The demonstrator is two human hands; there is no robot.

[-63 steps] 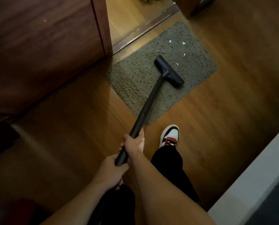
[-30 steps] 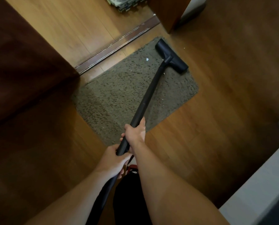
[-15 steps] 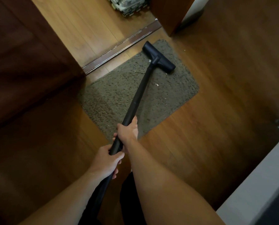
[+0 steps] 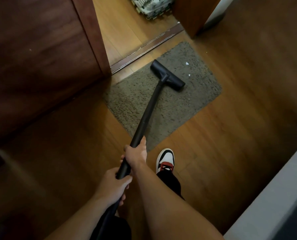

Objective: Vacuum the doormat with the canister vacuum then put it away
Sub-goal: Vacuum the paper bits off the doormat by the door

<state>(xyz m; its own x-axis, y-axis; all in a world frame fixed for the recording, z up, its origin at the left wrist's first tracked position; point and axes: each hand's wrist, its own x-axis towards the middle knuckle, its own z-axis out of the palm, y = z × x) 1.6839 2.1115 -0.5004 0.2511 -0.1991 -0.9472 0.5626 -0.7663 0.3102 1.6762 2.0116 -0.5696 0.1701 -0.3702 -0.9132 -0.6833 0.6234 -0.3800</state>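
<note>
The rectangular grey-brown shag-pile doormat (image 4: 130, 101) lies flat, set diagonally in view, with small white scraps (image 4: 186, 63) on its far right part. The vacuum's black T-shaped plastic floor nozzle (image 4: 167, 75) rests on the mat's far half. Its straight black wand (image 4: 149, 108) slopes back toward the viewer.

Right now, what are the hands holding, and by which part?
Both grip the vacuum tube at its near end: the right hand ahead, the left hand just behind it. The nozzle rests on the doormat.
</note>
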